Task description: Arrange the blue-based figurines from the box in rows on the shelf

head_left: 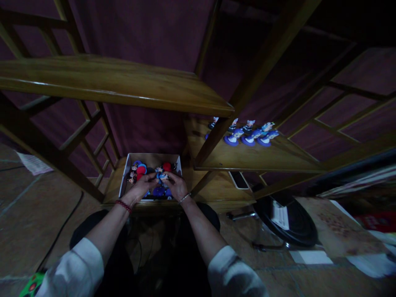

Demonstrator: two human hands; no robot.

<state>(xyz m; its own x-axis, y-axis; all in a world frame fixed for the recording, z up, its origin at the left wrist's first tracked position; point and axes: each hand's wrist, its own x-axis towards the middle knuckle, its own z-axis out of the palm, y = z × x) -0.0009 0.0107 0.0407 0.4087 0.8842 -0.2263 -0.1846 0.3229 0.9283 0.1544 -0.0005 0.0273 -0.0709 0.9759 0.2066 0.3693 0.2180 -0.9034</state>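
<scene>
Maroon cloth (148, 33) hangs behind glossy brown wooden shelving (123, 84) in a dimly lit room; the stone-like floor (27, 222) shows pale joints. Both forearms reach forward and converge over an open box (154, 156) on the lowest shelf. The left hand (142, 186) points inward, palm down, with its fingers bent; the right hand (177, 185) mirrors it from the other side, its wrist slightly lower than its knuckles. Both hands grasp a small blue-and-white figurine (163, 176) between their fingertips, above the contents of the box. Exact finger contact is too dim to establish.

A dark red beaded bracelet (123, 205) circles the left wrist, and a thin pale bracelet (185, 197) the right. Light, softly creased sleeves (76, 268) end near the elbows.

Around and beneath the hands, the rectangular box has thin white walls and holds rounded, smooth-looking pieces: red ones (141, 170) just beyond the left hand, purple ones (159, 191) between the wrists. Beyond the right hand, on a higher shelf, figurines with round purple bases (254, 137) stand in two uneven rows. Nearer that hand's level, to its right, lies a flat, white-edged device (239, 180) with a dark face. Farther right is a black round stool seat (301, 225).
</scene>
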